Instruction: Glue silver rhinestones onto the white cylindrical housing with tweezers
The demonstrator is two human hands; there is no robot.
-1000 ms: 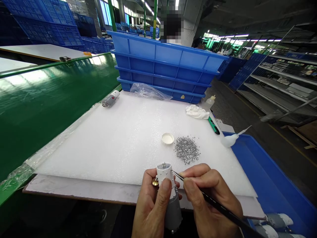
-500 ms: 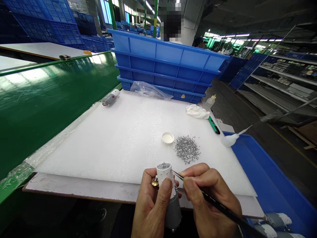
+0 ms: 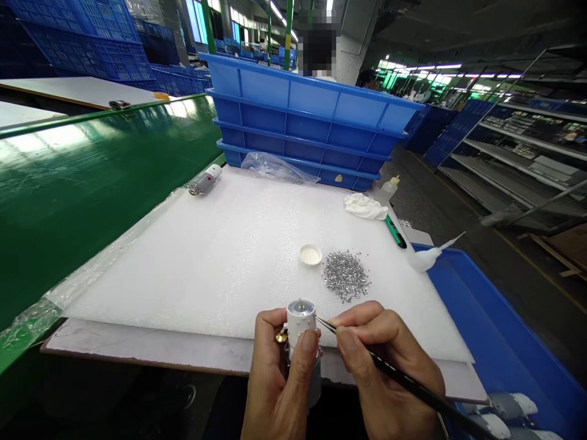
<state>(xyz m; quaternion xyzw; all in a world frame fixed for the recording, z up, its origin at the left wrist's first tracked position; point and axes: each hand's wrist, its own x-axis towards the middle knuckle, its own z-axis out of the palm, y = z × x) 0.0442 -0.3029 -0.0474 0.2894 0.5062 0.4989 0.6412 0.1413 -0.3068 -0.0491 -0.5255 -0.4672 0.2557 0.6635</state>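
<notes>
My left hand (image 3: pixel 282 379) is wrapped round a white and grey cylindrical part (image 3: pixel 300 322) dotted with small metal studs, with a brass-coloured piece at its left side. It stands nearly upright over the table's front edge. In my right hand (image 3: pixel 389 360) is a pair of black tweezers (image 3: pixel 408 385), its fine tips touching or very close to the right side of the white upper end. Whether the tips hold a stud is too small to tell. Beyond the hands lie a heap of tiny metal pieces (image 3: pixel 346 276) and a shallow round white dish (image 3: pixel 310 255).
Stacked blue bins (image 3: pixel 302 122) stand at the back, near a plastic bag (image 3: pixel 275 168). Another grey-white cylinder (image 3: pixel 206 180) lies back left. Rightward are a white cloth (image 3: pixel 365 206), a green-handled tool (image 3: pixel 395 232), a dropper bottle (image 3: pixel 426 258) and a blue bin (image 3: pixel 499 305) holding similar cylinders.
The cylinder has tilted more upright and shifted slightly left in my left hand, its top face now turned more into view. My right hand with the tweezers has moved slightly left along with it.
</notes>
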